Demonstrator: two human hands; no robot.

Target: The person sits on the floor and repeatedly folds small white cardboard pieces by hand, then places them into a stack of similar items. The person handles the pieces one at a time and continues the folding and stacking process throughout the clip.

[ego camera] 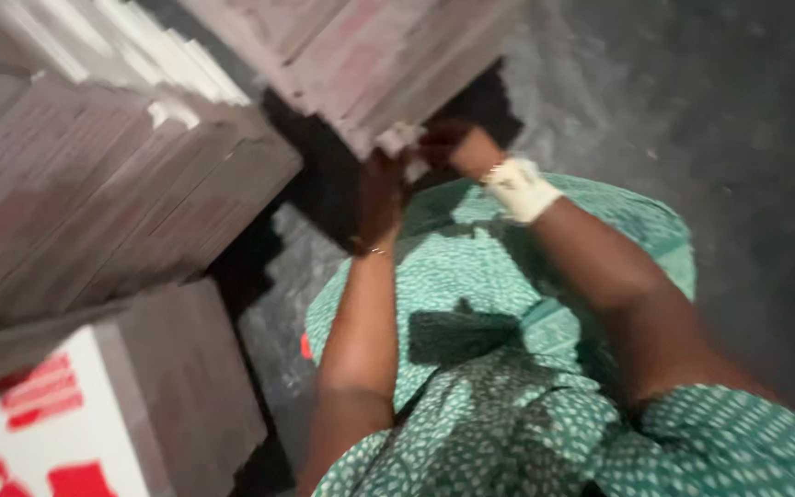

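Gripping the lower corner of a stack of flat cardboard boxes (370,55), the left hand (381,189) and the right hand (453,147) both close on a pale scrap there. The right wrist wears a white wrap (519,187). More flat box stacks (94,193) stand left on the grey floor (738,138).

This looks like a storeroom or a packing place, though the picture is blurry, so it is hard to be sure. Big piles of flat cardboard boxes (112,193) stand on the left. Another pile (370,55) is far off at the top. A white box with red marks (39,433) sits near, at the bottom left. The floor (738,138) on the right is dark grey and bare, like hard concrete. The light is dim.
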